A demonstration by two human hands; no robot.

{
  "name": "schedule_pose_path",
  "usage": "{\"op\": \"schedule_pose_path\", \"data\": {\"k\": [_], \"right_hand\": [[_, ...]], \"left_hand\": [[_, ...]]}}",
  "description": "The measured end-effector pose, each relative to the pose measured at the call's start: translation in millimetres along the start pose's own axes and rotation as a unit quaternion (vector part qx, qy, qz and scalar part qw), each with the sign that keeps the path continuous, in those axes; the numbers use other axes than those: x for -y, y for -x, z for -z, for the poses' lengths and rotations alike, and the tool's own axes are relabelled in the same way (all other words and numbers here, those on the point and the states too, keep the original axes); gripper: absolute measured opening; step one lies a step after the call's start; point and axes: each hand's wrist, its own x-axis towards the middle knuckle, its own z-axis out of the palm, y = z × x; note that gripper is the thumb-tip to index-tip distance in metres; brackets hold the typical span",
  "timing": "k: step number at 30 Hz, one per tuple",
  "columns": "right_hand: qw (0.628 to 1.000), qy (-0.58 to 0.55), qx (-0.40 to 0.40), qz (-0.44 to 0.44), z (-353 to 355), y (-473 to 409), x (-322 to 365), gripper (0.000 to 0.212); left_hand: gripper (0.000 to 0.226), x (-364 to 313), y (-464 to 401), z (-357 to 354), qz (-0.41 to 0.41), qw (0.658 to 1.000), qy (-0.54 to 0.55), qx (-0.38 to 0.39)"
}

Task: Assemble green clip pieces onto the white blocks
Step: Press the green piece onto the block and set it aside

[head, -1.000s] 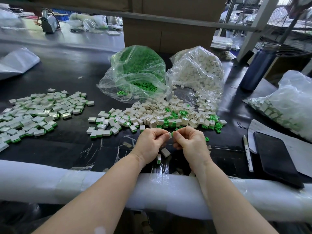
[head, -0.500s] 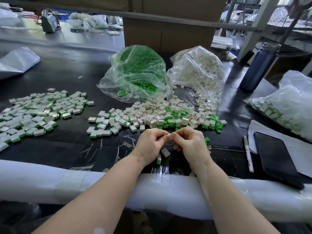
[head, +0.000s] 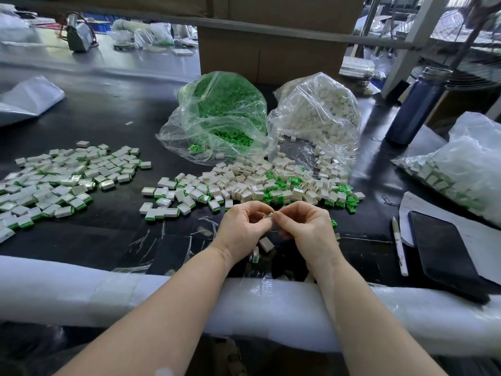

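My left hand and my right hand meet fingertip to fingertip above the black table, together pinching one small white block that is mostly hidden by the fingers. Whether a green clip is on it cannot be told. Just beyond the hands lies a loose heap of white blocks mixed with green clips. Two blocks lie under my hands. A pile of finished blocks with green edges spreads at the left.
An open bag of green clips and a bag of white blocks stand behind the heap. At right are a blue bottle, another filled bag, a pen and a black phone on paper. White foam padding lines the near edge.
Both hands have stayed in place; the fingertips have worked slightly closer around the small piece between them.
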Motion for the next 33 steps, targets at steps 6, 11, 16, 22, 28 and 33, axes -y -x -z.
{"op": "schedule_pose_path", "data": {"k": [6, 11, 16, 22, 28, 33], "right_hand": [[1.0, 0.012, -0.004, 0.002, -1.3, -1.8, -1.5, 0.013], [0.998, 0.041, 0.053, -0.008, -3.9, -2.5, -1.2, 0.015], [0.996, 0.033, 0.08, -0.011, -3.2, -1.4, 1.2, 0.018], [0.996, -0.018, 0.081, -0.035, -1.3, -0.6, 2.5, 0.016], [0.994, -0.059, 0.072, -0.057, 0.1, 0.8, 5.3, 0.016], [0.993, -0.07, 0.065, -0.068, 0.8, 1.0, 6.2, 0.014]], "left_hand": [[0.021, -2.0, 0.5, 0.6, -0.013, 0.999, 0.046, -0.012], [0.023, -3.3, 0.2, 0.4, -0.033, 0.999, 0.029, -0.005], [0.012, -3.5, 1.5, -1.5, -0.025, 0.997, 0.072, 0.025], [0.022, -6.7, 3.7, -1.1, -0.046, 0.998, 0.023, 0.034], [0.018, -8.9, 5.0, -3.6, -0.05, 0.997, -0.025, 0.056], [0.016, -8.1, 4.7, -3.7, -0.061, 0.994, -0.062, 0.066]]}}
